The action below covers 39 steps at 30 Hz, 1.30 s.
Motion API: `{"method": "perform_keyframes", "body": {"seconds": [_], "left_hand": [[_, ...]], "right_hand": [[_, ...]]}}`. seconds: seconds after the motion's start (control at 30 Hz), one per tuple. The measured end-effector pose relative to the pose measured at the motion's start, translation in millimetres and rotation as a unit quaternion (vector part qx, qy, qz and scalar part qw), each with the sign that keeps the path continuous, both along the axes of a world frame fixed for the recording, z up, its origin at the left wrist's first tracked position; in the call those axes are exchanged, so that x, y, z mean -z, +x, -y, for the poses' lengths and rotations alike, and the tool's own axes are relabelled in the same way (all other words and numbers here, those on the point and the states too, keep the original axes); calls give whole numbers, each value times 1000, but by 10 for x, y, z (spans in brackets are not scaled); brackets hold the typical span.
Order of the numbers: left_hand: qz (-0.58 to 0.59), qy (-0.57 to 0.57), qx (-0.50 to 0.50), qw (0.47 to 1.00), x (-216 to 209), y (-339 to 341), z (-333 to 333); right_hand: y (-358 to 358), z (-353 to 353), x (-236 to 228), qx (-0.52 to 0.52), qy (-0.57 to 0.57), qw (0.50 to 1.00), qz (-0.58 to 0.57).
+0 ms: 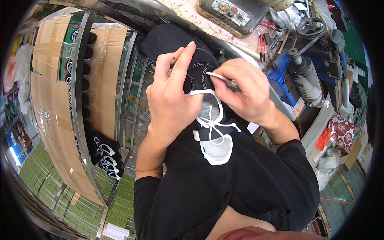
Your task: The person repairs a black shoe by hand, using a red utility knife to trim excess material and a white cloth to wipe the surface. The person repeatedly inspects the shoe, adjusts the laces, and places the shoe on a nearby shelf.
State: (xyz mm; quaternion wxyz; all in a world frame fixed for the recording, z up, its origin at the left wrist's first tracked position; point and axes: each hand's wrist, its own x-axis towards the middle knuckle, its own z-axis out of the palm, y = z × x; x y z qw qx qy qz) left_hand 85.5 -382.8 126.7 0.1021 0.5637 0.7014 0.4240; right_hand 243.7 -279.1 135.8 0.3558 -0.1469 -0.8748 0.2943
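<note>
A black shoe upper (198,74) with pale stitching and white edging lies over my lap, its white-lined end (217,157) toward my body. A white lace (213,125) is tied in a bow across it, near a black strap (224,129). My left hand (170,94) grips the upper from the left, thumb at the white-edged opening and two fingers stretched away from me. Over the stitched part, my right hand (248,90) is closed, thumb and forefinger pinching a thin whitish strip (216,75). What lies under both palms is hidden.
On the left stands a metal rack (80,80) with cardboard sheets (52,108) and several black shoe uppers (106,158). A workbench ahead carries a control box (230,16), red-handled pliers (262,46) and a machine with a handwheel (311,28). A flowered cloth (340,128) lies at right.
</note>
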Motion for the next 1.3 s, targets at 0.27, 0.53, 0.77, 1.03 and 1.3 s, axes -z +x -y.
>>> {"method": "perform_keyframes", "body": {"seconds": [0.27, 0.53, 0.77, 1.03, 1.3], "left_hand": [[-13, -21, 20, 1000, -8, 23, -15], [14, -29, 6, 999, -31, -15, 8], [43, -21, 12, 999, 17, 27, 21], [7, -56, 12, 998, 55, 24, 37], [20, -59, 3, 998, 48, 16, 38]], "right_hand": [[5, -181, -37, -49, 280, 958, 45], [129, -377, -169, -32, 253, 965, 64], [76, -224, -65, -103, 236, 965, 43], [9, -178, 23, -70, 300, 948, 79], [34, -113, -14, -89, 251, 962, 61]]}}
